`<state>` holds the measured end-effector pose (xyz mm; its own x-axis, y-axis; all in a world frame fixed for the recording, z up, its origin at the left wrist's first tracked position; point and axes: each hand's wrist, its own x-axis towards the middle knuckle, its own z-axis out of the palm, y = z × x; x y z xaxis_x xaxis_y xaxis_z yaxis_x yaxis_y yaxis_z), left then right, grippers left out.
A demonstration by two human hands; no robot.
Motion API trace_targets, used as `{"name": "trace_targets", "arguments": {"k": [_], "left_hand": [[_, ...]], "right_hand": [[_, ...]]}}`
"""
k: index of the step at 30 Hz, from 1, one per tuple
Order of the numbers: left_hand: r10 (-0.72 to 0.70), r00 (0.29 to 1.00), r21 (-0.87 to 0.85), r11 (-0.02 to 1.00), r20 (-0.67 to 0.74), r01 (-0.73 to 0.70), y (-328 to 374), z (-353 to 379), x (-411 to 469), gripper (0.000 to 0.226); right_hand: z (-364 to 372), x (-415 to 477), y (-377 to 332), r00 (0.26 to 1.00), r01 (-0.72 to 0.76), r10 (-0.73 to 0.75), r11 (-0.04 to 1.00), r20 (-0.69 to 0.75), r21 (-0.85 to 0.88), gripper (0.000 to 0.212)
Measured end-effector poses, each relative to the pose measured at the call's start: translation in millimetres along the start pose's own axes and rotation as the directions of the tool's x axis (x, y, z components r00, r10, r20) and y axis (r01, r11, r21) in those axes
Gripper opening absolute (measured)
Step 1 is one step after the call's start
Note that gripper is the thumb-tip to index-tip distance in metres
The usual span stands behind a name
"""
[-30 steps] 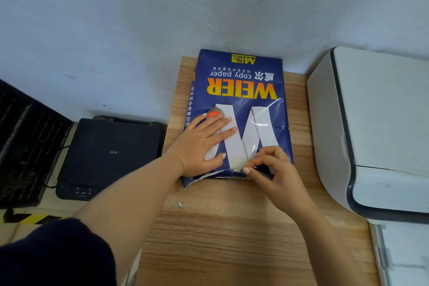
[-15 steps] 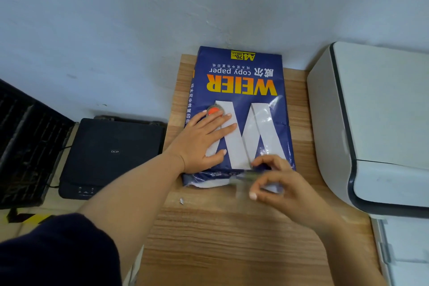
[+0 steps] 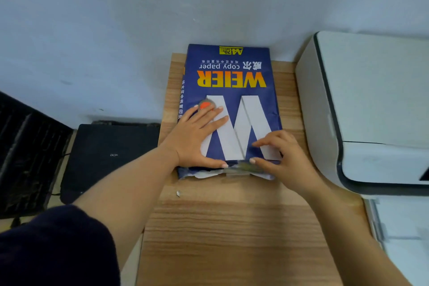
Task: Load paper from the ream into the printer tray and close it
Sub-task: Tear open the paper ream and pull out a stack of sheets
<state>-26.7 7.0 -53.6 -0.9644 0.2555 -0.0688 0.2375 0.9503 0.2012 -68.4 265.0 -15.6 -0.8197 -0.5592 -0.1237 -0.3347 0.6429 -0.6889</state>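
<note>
Right hand [image 3: 286, 160] back on ream [image 3: 229, 109] at table's [image 3: 232, 239] far edge, fingers spread at torn end, gripping nothing; left hand [image 3: 197, 139] flat on top. Risk: wrapper tears ragged, sheets crease.

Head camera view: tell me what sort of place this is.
Probably an office print corner: a blue-wrapped ream of copy paper on a light wooden table, a large white-and-grey printer beside it, and a flat black printer lower left.
</note>
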Motion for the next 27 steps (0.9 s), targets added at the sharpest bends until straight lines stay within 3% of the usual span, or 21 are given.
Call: {"name": "trace_targets", "arguments": {"k": [3,9,12,16,20,23,25,27], "left_hand": [[0.009,1.000,0.006,1.000,0.008,-0.009,0.6,-0.9,0.4,0.111],[-0.001,1.000,-0.022,1.000,0.012,0.001,3.8,-3.8,0.8,0.111],[-0.039,0.999,-0.116,0.992,0.024,0.042,12.5,-9.4,-0.2,0.109],[-0.027,0.999,-0.288,0.958,-0.046,0.013,31.6,-10.6,-14.4,0.093],[-0.025,0.992,-0.271,0.963,-0.122,-0.009,41.9,-2.0,-26.8,0.066],[-0.075,0.992,-0.334,0.942,-0.101,0.037,42.1,-2.2,-24.7,0.051],[-0.085,0.993,-0.347,0.937,-0.083,0.051,40.0,-3.5,-20.6,0.051],[-0.113,0.992,-0.346,0.934,-0.063,0.084,38.2,-5.4,-17.3,0.043]], "right_hand": [[-0.3,4.5,6.5,0.993,0.047,-0.031,0.989,0.114,-0.140,0.044],[-3.4,5.2,9.7,0.992,0.118,-0.113,0.988,0.051,-0.100,0.013],[-7.1,6.0,8.5,0.991,0.120,-0.116,0.990,0.064,-0.070,0.006],[-11.3,6.8,4.2,0.993,0.102,-0.102,0.995,0.058,0.002,0.001],[-6.4,7.1,0.0,0.995,0.095,-0.095,0.995,0.005,-0.002,0.008],[-5.1,7.3,-3.0,0.997,0.070,-0.070,0.998,-0.025,0.003,0.010],[-4.6,5.7,-4.9,0.994,0.098,-0.096,0.995,-0.056,0.027,0.002],[-3.1,2.0,-6.0,0.978,0.198,-0.197,0.980,-0.073,-0.001,0.009]]}}
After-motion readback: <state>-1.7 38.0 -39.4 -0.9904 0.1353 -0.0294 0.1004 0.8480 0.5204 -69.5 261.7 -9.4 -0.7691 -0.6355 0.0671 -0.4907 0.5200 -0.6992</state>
